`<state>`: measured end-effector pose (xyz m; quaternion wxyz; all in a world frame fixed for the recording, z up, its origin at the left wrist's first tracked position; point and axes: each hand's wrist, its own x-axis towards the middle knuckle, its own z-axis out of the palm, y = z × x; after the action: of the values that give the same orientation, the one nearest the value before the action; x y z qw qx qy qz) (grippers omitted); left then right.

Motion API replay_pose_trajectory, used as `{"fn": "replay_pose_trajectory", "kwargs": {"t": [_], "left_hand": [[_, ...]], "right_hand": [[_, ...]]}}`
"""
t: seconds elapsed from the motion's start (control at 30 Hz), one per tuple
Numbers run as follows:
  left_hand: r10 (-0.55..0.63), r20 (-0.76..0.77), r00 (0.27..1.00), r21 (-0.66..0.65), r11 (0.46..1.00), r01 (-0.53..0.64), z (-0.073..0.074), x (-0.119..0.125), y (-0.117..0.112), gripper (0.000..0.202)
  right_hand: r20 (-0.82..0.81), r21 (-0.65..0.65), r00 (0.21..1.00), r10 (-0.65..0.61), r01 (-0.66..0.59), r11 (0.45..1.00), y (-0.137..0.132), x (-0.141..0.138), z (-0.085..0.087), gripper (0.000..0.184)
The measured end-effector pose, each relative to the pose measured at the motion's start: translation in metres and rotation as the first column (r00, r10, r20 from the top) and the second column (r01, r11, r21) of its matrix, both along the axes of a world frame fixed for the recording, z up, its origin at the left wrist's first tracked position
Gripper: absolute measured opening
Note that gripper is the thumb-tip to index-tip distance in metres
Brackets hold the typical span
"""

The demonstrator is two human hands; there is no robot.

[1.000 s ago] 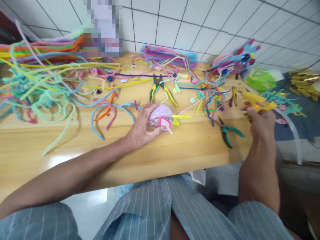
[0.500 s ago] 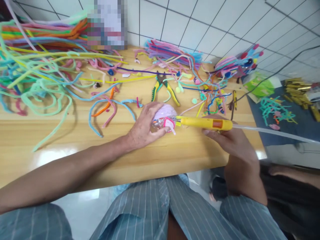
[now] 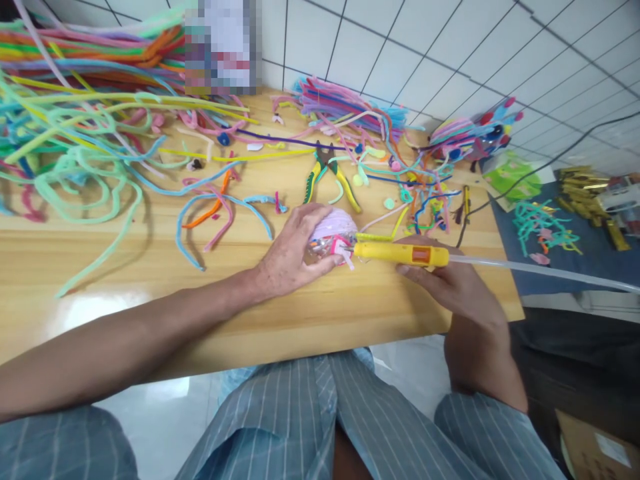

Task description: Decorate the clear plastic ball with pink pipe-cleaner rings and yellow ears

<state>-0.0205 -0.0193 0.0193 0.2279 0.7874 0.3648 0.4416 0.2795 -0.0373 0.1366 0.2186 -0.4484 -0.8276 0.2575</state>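
— Under our left hand [image 3: 295, 250], what do we have?

— A lilac and pink pipe-cleaner piece [image 3: 333, 230]. Our fingers curl over it and press it down on the wooden surface [image 3: 150, 280].

— And our right hand [image 3: 450, 287]?

— Just right of the piece, it is closed around a yellow glue gun [image 3: 400, 253]. The nozzle points left and meets the pink part at the left hand's fingertips. A clear glue stick [image 3: 525, 268] juts out behind the right hand.

— What lies beyond our hands?

— Yellow-handled pliers [image 3: 327, 177] lie just past the left hand. Loose pipe cleaners [image 3: 85, 167] sprawl to its left, well apart from the right hand.
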Motion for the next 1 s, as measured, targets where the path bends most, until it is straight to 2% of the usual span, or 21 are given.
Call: {"fn": "replay_pose_trajectory", "kwargs": {"t": [0.3,0.63,1.0], "left_hand": [[-0.003,0.031,1.0,0.005,1.0,0.003,0.0007,0.0006,-0.0009,0.077],[0.004,0.015,1.0,0.009,1.0,-0.004,0.0009,0.0006,-0.0013,0.076],[-0.002,0.034,0.999,-0.002,1.0,0.002,0.0032,0.0008,-0.0027,0.076]], "right_hand": [[0.061,0.115,0.997,0.058,-0.064,0.991,-0.0042,-0.0028,0.003,0.013],[0.099,0.127,0.991,0.089,-0.101,0.987,-0.0084,-0.0046,0.0061,0.02],[0.109,0.149,0.99,0.09,-0.106,0.983,-0.0097,-0.0061,0.0045,0.02]]}}
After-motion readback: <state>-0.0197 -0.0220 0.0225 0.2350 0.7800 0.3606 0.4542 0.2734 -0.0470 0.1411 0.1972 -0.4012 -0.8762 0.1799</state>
